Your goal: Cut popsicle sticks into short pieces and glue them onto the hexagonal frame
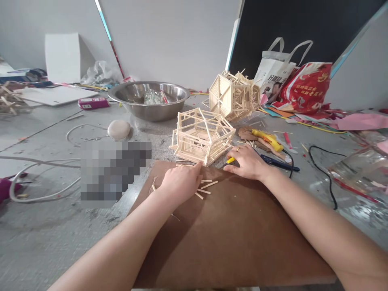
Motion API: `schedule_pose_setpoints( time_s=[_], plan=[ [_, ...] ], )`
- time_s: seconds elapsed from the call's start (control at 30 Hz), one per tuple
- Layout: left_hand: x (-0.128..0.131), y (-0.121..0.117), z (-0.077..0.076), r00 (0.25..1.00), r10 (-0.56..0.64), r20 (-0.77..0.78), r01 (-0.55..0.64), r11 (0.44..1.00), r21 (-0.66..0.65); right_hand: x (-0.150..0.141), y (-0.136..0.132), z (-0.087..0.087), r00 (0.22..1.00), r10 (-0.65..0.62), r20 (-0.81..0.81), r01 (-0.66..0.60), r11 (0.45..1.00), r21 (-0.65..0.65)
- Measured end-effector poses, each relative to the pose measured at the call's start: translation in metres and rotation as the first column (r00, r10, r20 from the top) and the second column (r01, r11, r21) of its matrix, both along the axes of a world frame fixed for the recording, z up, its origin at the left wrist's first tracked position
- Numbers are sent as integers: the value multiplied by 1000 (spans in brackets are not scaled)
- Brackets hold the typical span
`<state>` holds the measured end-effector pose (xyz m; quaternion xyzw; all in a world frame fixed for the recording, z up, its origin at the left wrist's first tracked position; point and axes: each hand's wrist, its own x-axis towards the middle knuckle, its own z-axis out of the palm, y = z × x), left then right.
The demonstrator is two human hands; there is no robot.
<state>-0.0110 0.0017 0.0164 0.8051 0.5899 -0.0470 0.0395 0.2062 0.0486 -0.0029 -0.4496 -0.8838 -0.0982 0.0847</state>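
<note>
At the far edge of the brown board (236, 234), my left hand (182, 182) has its fingers bent, its forefinger pointing at the base of a wooden stick frame (203, 137). What its fingertips hold, if anything, is hidden. My right hand (247, 161), with a ring on one finger, is closed around a small yellow tool (230, 160) with a thin dark tip, seemingly a craft knife. The frame is an open, many-sided cage of thin sticks, standing just beyond both hands. Several short cut sticks (209, 184) lie on the board beside my left hand.
Behind stands a larger stick model (232, 95), left of it a steel basin (148, 109). A yellow glue gun (268, 139) and dark blue pliers (280, 162) lie to the right. A white rounded object (119, 129) and cables are at left; bags (306, 87) stand back right.
</note>
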Motion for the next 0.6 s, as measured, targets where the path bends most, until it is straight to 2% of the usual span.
schedule_pose_setpoints(
  time_s=[0.17,0.37,0.47,0.6],
  plan=[
    [1,3,-3,1000,-10,-3,10,1000,-2,11,10,-9,987,-154,32,153,987,51],
    [3,3,-4,1000,7,-16,-7,1000,-15,17,21,-17,986,-163,-41,166,984,69],
    [3,4,-4,1000,18,-23,-19,1000,-7,15,24,-17,979,-198,-44,201,977,69],
    [4,6,-4,999,11,-34,-11,1000,-5,12,24,-18,983,-182,-37,183,982,49]
  ],
)
